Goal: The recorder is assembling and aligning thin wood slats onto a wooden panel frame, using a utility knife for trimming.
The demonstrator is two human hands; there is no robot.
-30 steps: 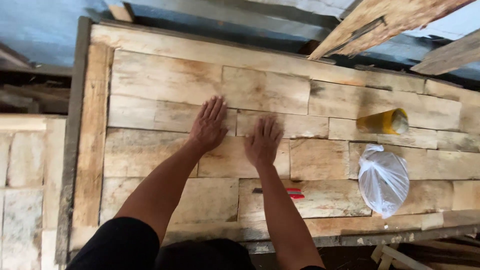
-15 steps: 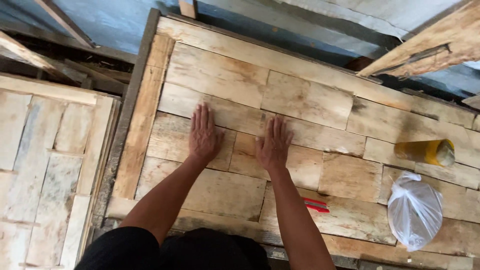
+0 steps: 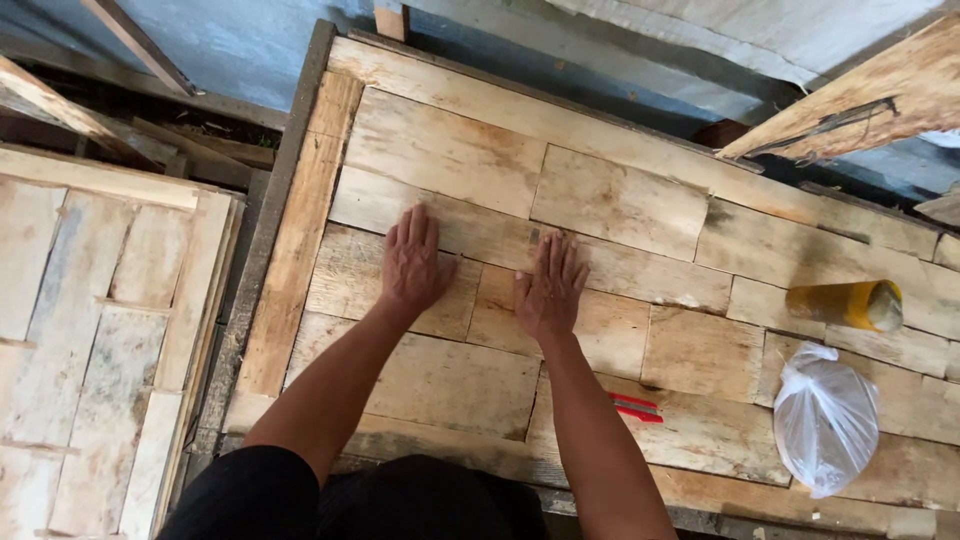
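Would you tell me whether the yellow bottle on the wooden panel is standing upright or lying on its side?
Lying on its side: the yellow bottle rests lengthwise on the wooden panel, its end pointing right, just above the white plastic bag.

wooden panel | pale patchwork boards | flat | under both palms

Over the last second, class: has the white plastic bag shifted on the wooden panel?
No. The white plastic bag lies just below the yellow bottle, as before, right of the red pencil. Only the head camera moved.

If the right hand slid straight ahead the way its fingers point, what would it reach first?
The right hand lies flat on the wooden panel; ahead are only more boards, then the panel's far edge.
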